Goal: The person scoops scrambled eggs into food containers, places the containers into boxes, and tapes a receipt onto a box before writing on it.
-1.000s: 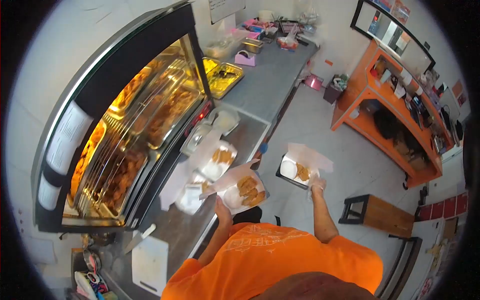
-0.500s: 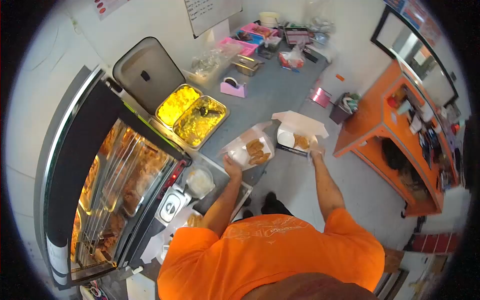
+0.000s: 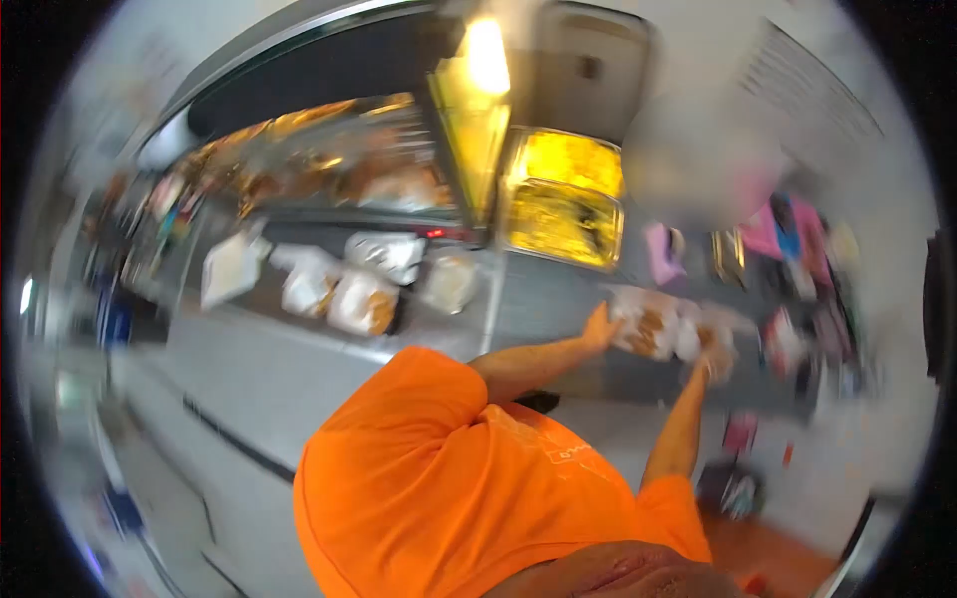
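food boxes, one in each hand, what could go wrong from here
Both open food boxes are at the counter near its front edge; one could tip off. The left hand grips only a box's side and the right hand is blurred, so its grip cannot be judged. The loose lids could flop onto the fried pieces.

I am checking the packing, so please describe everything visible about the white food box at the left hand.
The white open food box looks like paper or card and holds brown fried pieces; motion blur hides finer detail. It sits at the grey counter, before the yellow trays. The left hand touches its near side.
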Demonstrator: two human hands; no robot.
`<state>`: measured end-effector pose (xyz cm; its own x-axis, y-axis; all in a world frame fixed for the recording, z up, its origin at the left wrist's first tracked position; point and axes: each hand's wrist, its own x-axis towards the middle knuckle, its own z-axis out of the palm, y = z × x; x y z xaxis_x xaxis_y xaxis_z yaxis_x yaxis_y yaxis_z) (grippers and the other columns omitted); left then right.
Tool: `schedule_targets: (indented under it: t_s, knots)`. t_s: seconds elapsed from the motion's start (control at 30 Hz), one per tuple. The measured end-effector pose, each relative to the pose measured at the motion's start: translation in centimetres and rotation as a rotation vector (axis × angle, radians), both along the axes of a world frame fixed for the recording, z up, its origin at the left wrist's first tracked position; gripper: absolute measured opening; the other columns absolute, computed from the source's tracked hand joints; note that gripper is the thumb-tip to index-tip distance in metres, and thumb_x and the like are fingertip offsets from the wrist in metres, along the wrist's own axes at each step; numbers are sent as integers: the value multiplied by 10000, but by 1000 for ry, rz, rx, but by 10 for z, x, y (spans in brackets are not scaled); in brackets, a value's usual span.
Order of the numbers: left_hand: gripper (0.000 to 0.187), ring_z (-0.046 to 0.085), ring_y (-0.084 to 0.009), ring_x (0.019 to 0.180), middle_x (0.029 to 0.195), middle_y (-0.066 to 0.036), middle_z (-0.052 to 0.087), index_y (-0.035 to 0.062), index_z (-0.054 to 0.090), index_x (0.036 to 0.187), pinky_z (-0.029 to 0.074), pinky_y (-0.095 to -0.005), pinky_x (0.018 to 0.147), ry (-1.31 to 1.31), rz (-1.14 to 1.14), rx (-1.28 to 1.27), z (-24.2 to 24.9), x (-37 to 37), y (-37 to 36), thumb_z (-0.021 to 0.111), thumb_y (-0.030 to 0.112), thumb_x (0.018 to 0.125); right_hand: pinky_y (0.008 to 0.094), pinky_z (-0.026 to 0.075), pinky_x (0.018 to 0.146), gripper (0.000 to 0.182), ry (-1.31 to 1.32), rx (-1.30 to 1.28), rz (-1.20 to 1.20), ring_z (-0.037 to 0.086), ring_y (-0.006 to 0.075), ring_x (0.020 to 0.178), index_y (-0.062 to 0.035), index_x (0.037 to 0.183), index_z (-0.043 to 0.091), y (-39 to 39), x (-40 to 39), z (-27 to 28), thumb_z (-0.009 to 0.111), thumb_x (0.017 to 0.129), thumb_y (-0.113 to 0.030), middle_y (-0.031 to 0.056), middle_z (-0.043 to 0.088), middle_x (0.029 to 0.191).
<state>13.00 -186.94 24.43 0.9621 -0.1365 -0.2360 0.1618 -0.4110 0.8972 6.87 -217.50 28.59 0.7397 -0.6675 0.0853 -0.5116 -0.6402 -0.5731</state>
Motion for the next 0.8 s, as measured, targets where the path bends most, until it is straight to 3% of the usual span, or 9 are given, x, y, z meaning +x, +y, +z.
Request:
schedule_targets:
  t_s: [0.1,0.13,0.2,0.33,0.43,0.53,0.63,0.73,0.8]
  knots:
    - [503,513,-307,1289,1349,-178,551,47,521,1345,402,-397,1092,-271,92,-290,106,-1,78,700,227,911,413,540,813,352,-3,16,-362,693,274,915,-172,1090,732,105,-2,95,593,897,-432,69,730,1036]
    - [463,522,-290,1278,1323,-165,563,64,534,1326,412,-388,1078,-366,89,-307,141,1,113,698,192,913,421,540,840,420,-73,-48,-415,690,289,948,-152,1126,717,103,-10,75,597,901,-487,84,723,1070]
    - [452,548,-285,1218,1279,-156,572,68,551,1293,440,-389,1021,-797,301,-85,187,28,196,716,197,893,436,539,877,502,-323,-279,-485,686,309,996,-110,1149,698,90,-19,3,599,911,-540,109,713,1108]
    - [281,552,-275,996,1095,-131,572,32,580,1093,435,-386,870,-1301,869,203,294,90,428,694,127,855,422,541,856,462,-249,45,-545,686,307,1006,-74,1102,697,168,-27,49,593,930,-490,121,713,1099]
    - [325,542,-316,1033,1097,-171,572,-18,562,1126,417,-423,946,-1358,1277,433,353,111,627,616,256,962,386,543,839,409,-244,27,-571,684,295,1017,-109,1124,678,180,-13,63,586,931,-458,124,710,1116]
    - [324,547,-326,1027,1052,-192,597,-34,544,1128,407,-441,932,-1220,1522,292,442,128,779,621,215,937,368,542,827,361,-465,-44,-504,680,283,981,-91,1125,656,208,10,80,583,934,-388,139,707,1082]
    - [471,604,-283,1076,1202,-188,622,-22,454,1307,463,-375,941,-1266,1261,-37,486,166,917,585,300,990,384,558,794,316,-668,41,-388,684,271,927,-46,1089,647,275,42,82,551,964,-320,141,692,1018]
    - [659,605,-258,1099,1231,-194,616,-8,317,1428,472,-372,927,-1026,1098,-182,513,197,995,607,378,979,312,539,707,306,-858,557,-153,627,227,793,-52,1104,634,402,64,130,583,947,-310,105,655,1003]
    - [802,594,-244,1102,1224,-221,606,41,248,1479,480,-368,911,-907,915,-327,512,194,1007,733,316,903,276,524,643,272,-970,952,67,614,216,765,-57,1094,631,417,88,69,577,952,-282,97,645,1012]
